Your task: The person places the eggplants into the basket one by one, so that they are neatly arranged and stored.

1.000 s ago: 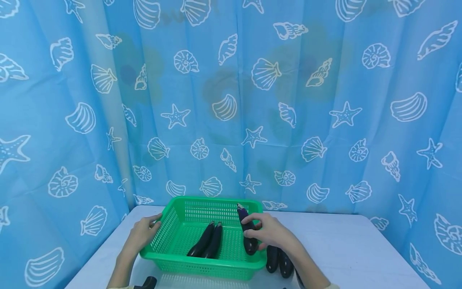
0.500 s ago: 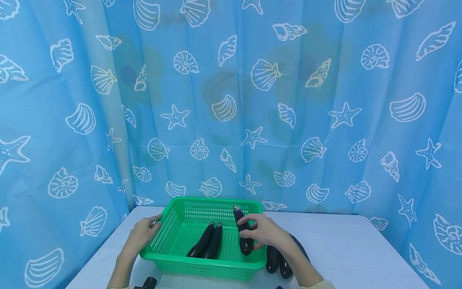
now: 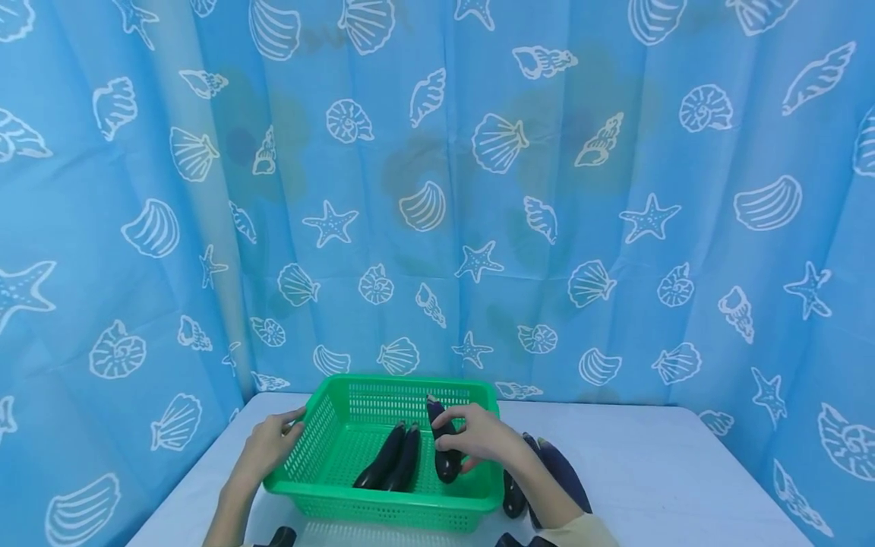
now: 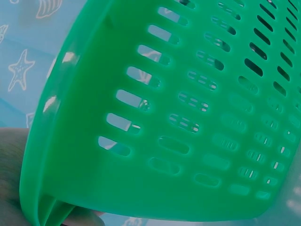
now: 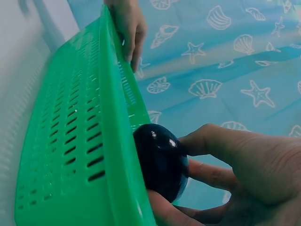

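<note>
Held eggplant [image 3: 447, 462]: within the right part of the green basket [image 3: 383, 494], stem end toward the curtain [image 3: 424, 304]; cannot tell whether it touches the basket floor
Right hand [image 3: 484, 437]: fingers and thumb pinch the eggplant's middle
Left hand [image 3: 267, 443]: fingers hold the basket's left rim
Eggplant handling: probably fairly light, firm but easily bruised, its glossy skin slippery
Best hold: likely round the thick body, not the stem
Other eggplants: two eggplants [image 3: 408, 460] side by side in the basket, more eggplants [image 3: 563, 475] on the counter [image 3: 649, 471] by the right forearm
</note>
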{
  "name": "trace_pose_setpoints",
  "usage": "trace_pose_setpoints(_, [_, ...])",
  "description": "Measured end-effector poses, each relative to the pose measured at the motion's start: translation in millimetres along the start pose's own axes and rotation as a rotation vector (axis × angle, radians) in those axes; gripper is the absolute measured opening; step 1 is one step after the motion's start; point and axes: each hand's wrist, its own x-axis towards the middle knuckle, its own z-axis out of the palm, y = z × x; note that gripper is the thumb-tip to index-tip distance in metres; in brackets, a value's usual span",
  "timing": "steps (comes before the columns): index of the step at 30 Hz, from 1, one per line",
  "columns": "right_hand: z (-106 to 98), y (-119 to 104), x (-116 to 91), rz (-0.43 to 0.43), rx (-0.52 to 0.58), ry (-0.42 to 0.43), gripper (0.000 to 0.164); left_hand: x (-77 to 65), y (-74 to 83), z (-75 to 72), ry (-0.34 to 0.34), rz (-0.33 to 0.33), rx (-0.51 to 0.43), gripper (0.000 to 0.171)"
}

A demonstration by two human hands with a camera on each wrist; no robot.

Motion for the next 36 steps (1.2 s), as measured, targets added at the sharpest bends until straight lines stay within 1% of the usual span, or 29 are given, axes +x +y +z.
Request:
trace_pose_setpoints(3, [5,0,4,0.012,-0.003,0.004,0.029,-0.3,-0.1,-0.1,0.002,-0.003,-0.001,0.042])
trace_pose_setpoints(7, [12,2,10,0.045,0.002,0.002,0.028,-0.5,-1.0,0.2,0.008,0.011,-0.015,0.043])
trace_pose_setpoints(12, [19,3,13,0.078,0.014,0.000,0.029,0.0,-0.8,0.9,0.010,0.017,-0.021,0.043])
trace_pose_setpoints(17, [25,3,15,0.073,0.005,0.016,0.031,-1.2,-0.7,1.3,0.015,0.019,-0.038,0.043])
trace_pose_setpoints(21, [29,2,17,0.092,0.003,0.019,0.030,-2.2,-1.0,1.2,0.020,0.020,-0.039,0.043])
trace_pose_setpoints(26, [33,1,20,0.114,0.003,0.027,0.029,-0.7,-0.3,0.7,0.010,0.010,-0.036,0.043])
trace_pose_setpoints(31, [38,2,23,0.140,-0.012,0.022,0.029,-0.2,-0.5,0.7,0.007,0.006,-0.038,0.044])
trace_pose_setpoints(36, [42,5,26,0.159,-0.042,0.006,0.027,-0.7,-1.2,0.2,0.008,0.017,-0.035,0.044])
